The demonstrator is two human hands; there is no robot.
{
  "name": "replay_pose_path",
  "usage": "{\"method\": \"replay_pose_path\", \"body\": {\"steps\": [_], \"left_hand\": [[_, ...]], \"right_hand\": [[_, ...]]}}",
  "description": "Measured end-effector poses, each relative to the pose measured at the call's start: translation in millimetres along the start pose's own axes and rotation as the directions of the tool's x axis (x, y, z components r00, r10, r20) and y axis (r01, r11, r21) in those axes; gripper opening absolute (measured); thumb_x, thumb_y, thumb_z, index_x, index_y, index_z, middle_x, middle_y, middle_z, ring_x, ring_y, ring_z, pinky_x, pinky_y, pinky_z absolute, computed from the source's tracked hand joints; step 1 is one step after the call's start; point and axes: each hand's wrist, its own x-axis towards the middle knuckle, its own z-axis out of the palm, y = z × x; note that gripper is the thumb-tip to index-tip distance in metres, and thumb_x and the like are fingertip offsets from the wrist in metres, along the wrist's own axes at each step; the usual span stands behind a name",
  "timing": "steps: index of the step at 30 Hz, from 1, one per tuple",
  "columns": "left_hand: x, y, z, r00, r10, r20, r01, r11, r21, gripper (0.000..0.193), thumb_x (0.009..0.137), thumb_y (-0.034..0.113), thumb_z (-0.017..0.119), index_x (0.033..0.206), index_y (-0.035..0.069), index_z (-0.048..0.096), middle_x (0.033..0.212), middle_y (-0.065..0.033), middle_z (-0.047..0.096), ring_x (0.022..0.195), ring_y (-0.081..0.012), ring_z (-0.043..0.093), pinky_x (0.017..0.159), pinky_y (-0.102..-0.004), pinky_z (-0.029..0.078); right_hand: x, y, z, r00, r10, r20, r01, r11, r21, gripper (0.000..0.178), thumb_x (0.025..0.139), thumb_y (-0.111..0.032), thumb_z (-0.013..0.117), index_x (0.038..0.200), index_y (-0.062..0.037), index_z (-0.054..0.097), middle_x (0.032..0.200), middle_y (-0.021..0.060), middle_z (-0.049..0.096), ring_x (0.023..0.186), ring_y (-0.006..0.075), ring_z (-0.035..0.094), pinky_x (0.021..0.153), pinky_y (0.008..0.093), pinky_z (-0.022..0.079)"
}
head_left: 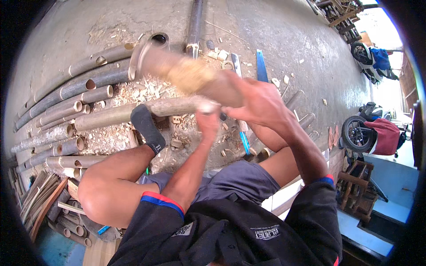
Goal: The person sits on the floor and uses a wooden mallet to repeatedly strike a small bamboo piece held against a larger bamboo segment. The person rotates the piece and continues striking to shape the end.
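My right hand (259, 99) is wrapped round a thick bamboo piece (191, 75), smeared by motion, with a pale, pared-down middle and a wider end pointing left. Lower and to the left, my left hand (207, 124) is closed at the right end of a long bamboo pole (106, 116); what its fingers hold is blurred and hidden. That pole lies across the floor under my socked foot (148, 128). Pale shavings (142, 91) are scattered around it. A saw with a blue blade (262, 66) lies beyond my right hand.
Several bamboo poles (95, 57), some with cut holes, lie in rows at the left. A dark pole (195, 26) extends away at the top. Split strips (37, 197) are piled lower left. Motorbikes (357, 133) and a wooden rack (355, 190) stand at the right.
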Motion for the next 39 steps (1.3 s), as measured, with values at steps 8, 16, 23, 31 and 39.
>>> {"method": "replay_pose_path", "body": {"steps": [8, 16, 23, 31, 39], "left_hand": [[-37, 36, 78, 0.849, 0.216, 0.482, -0.362, 0.903, 0.233, 0.032, 0.077, 0.01, 0.081, 0.103, 0.0, 0.066, 0.098, -0.0103, 0.068, 0.09, -0.0165, 0.065, 0.084, -0.0342, 0.053], [157, 103, 21, 0.952, 0.207, -0.224, -0.219, 0.975, -0.03, 0.016, 0.091, 0.018, 0.069, 0.094, 0.006, 0.058, 0.079, -0.001, 0.06, 0.067, -0.0105, 0.055, 0.061, -0.0286, 0.044], [318, 145, -31, 0.867, 0.244, -0.434, -0.374, 0.895, -0.243, 0.023, 0.09, 0.022, 0.071, 0.088, 0.006, 0.055, 0.068, -0.0042, 0.054, 0.057, -0.0157, 0.053, 0.056, -0.0327, 0.047], [374, 103, -38, 0.875, 0.276, -0.399, -0.311, 0.95, -0.026, 0.026, 0.088, 0.024, 0.074, 0.088, 0.005, 0.057, 0.065, -0.0042, 0.054, 0.055, -0.017, 0.054, 0.054, -0.0325, 0.046], [247, 118, 15, 0.771, 0.637, 0.011, -0.568, 0.679, 0.465, 0.037, 0.091, 0.026, 0.077, 0.111, -0.001, 0.061, 0.103, -0.008, 0.066, 0.092, -0.0181, 0.06, 0.083, -0.0347, 0.05]], "right_hand": [[-129, 33, 27, 0.627, 0.585, -0.514, -0.078, 0.704, 0.706, 0.08, 0.078, -0.024, 0.082, 0.146, 0.0009, 0.047, 0.131, 0.0151, 0.061, 0.12, 0.027, 0.059, 0.106, 0.0402, 0.045], [-172, 45, 134, 0.562, 0.824, -0.066, -0.259, 0.251, 0.933, 0.069, 0.088, -0.021, 0.073, 0.147, 0.0039, 0.046, 0.128, 0.014, 0.062, 0.117, 0.0261, 0.059, 0.104, 0.0372, 0.045], [-127, 53, 152, 0.65, 0.76, -0.025, -0.182, 0.187, 0.965, 0.065, 0.091, -0.022, 0.072, 0.145, 0.0043, 0.047, 0.126, 0.0119, 0.062, 0.116, 0.0227, 0.058, 0.103, 0.0346, 0.044], [-99, 64, 144, 0.659, 0.75, -0.063, -0.204, 0.258, 0.944, 0.06, 0.093, -0.03, 0.064, 0.14, 0.0059, 0.051, 0.123, 0.0115, 0.062, 0.115, 0.0215, 0.057, 0.103, 0.0351, 0.043], [-117, 69, 139, 0.558, 0.77, -0.308, -0.06, 0.408, 0.911, 0.072, 0.086, -0.031, 0.07, 0.141, 0.008, 0.046, 0.127, 0.0156, 0.06, 0.117, 0.0265, 0.06, 0.102, 0.0396, 0.046]]}}
